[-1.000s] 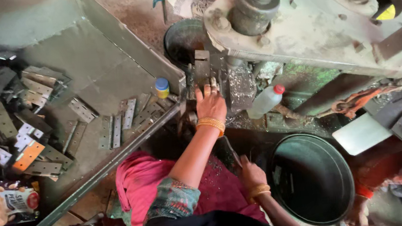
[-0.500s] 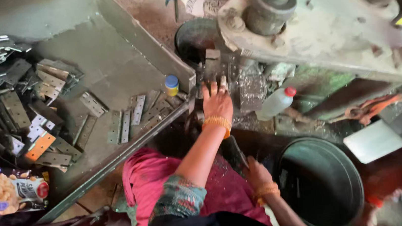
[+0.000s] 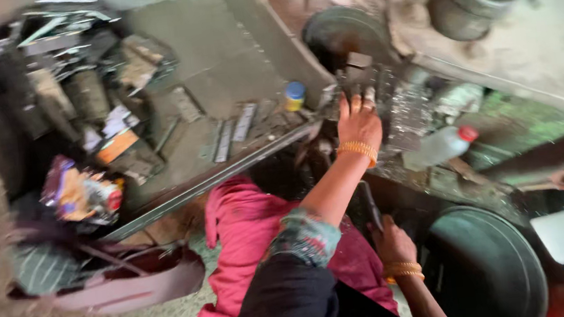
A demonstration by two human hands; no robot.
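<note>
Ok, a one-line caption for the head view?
Left hand pressed on metal pieces at a press, right hand gripping a dark lever beside a round bin.

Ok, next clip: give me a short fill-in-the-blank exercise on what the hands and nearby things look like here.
1. The left hand reaches up to the machine; its wrist wears an ____ bangle.
2. The right hand grips a dark ____ beside the round dark drum.
3. The clear plastic bottle lying right of the left hand has a ____ cap.
4. The small jar on the metal tray has a ____ lid.

Missing words: orange; handle; red; blue
</note>
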